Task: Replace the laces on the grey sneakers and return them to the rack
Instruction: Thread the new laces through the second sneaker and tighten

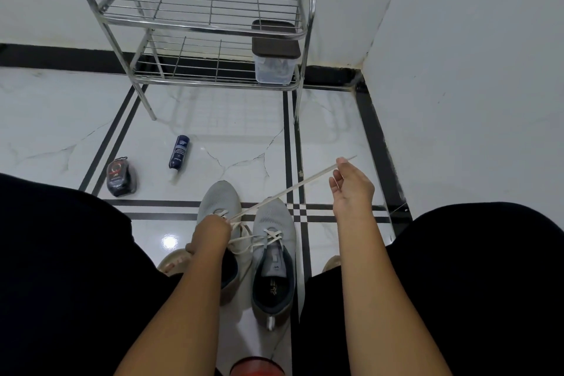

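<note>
Right hand: thumb and fingers pinch the white lace, drawn taut up and to the right of the sneakers
Left hand: curled down on the laced part of the left sneaker, gripping where the lace leaves it; fingertips hidden
Right sneaker: just beside the left one, touching, toe toward the rack, laces crossed
Rack: steel, beyond the sneakers by the wall; lidded plastic box on its lower shelf
Floor left of the sneakers: blue bottle lying down, dark polish sponge
</note>
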The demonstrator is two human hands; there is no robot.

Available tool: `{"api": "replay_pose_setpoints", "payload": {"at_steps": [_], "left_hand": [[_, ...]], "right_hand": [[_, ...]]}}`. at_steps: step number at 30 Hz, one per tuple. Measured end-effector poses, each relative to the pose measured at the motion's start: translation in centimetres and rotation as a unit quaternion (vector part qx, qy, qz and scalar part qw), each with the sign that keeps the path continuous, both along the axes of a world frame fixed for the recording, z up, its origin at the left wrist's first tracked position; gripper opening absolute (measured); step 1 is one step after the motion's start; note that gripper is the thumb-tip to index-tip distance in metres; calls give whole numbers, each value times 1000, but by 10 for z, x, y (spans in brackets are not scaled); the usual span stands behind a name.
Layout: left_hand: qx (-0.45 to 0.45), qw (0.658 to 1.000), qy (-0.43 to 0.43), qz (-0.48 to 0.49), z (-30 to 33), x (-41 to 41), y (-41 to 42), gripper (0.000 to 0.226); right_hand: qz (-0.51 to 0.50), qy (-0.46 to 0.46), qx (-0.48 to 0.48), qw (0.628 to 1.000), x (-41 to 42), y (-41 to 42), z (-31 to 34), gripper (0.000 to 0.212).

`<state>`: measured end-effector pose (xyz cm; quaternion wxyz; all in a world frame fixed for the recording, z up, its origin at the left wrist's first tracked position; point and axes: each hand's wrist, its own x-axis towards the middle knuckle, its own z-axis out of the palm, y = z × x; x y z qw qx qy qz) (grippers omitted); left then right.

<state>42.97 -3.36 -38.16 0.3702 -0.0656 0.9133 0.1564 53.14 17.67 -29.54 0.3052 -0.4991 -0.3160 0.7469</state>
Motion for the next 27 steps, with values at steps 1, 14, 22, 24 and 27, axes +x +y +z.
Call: {"api": "replay_pose_setpoints", "payload": {"at_steps": [1,14,22,24,27], "left_hand": [[-10,1000,9,17,-3,1,-3,29],[335,925,177,-26,22,7,31,29],[488,873,4,1,16,18,43,13],[481,876,17,31,12,18,46,13],[427,903,32,36,2,16,48,14]], "right_hand": [[-2,5,6,1000,0,1,1,16],[338,-170,186,907,-15,-33,-20,8],[329,-166,46,929,-17,-44,-48,21],[316,-154,10,936,-17,-44,-51,19],[278,-183,-21,943,-18,-39,-66,12]]}}
